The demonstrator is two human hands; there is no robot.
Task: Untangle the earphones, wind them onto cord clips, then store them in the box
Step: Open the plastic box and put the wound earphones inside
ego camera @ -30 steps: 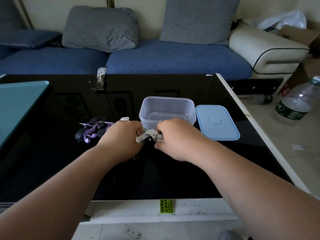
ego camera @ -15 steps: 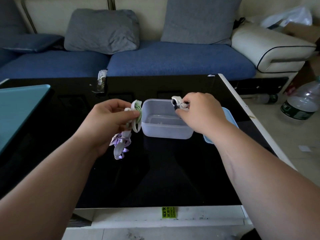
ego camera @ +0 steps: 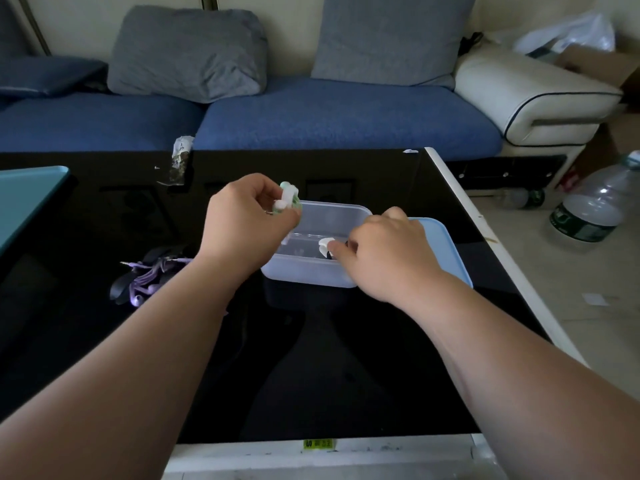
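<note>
Our right hand (ego camera: 381, 251) pinches a white clip (ego camera: 325, 244) low inside the box (ego camera: 311, 277) to store it; our left hand (ego camera: 242, 220) pinches a green bundle (ego camera: 289, 202) ready above the rim.

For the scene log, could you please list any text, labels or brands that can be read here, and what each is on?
Yellow-green sticker on the table's white front edge: dark print, too blurred to read.
Green label on the large water bottle on the floor: too small to read.
Crumpled wrapper at the table's far edge: marks illegible.
Nothing else bears text.
</note>
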